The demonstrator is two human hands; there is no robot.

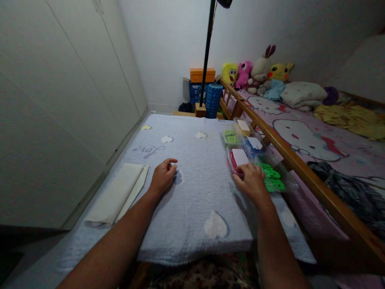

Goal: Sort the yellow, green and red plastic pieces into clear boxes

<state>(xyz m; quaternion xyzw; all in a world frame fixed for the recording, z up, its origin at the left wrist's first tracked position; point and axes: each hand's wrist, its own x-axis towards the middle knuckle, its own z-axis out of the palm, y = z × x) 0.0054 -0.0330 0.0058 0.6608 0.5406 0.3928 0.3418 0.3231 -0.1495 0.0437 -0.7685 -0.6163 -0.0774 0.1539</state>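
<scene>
My left hand (163,175) rests on a pale blue blanket (186,188) with white heart patches, fingers loosely curled, nothing in them. My right hand (252,180) lies at the near edge of a clear plastic box (237,158) with a red rim and a white card inside; the fingers press on that edge. Beside it to the right sits a clear tray of green pieces (273,178). Further back stand another box of green pieces (231,137), a box with blue contents (255,143) and a box with a pale yellow block (243,126).
A folded cream cloth (117,194) lies at the blanket's left. White wardrobe doors (60,100) run along the left. A wooden bed rail (300,168) borders the right, with a cartoon cat sheet and plush toys (255,74). A black pole (207,52), blue roller (213,100) and orange box (202,75) stand behind.
</scene>
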